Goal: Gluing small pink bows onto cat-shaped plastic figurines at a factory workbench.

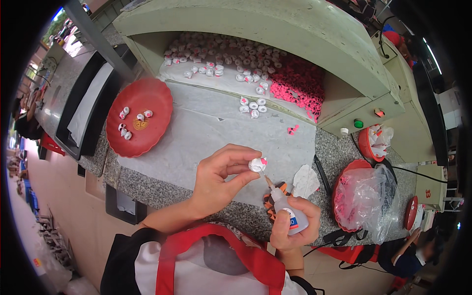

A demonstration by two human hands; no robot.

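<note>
Between the thumb and fingers of my left hand (215, 178) is a small round white piece (254, 165) with a pink patch on its right side. My right hand (296, 230) grips a translucent squeeze bottle (284, 204) with a thin nozzle, like a glue bottle. The nozzle tip points up at the white piece, just below it; whether they touch I cannot tell. Under the bottle lie orange and black bits (270, 202). White paper (206, 128) covers the worktop, where a small cluster of similar white pieces (253, 106) and a few pink bits (293, 130) lie.
Ahead, an open-fronted metal box (246, 19) holds many white pieces (211, 49) and a pink heap (297, 88). A red scalloped plate (147, 137) with several pieces stands left. At right are a red dish (339, 216) under clear plastic and a red bowl (364, 142).
</note>
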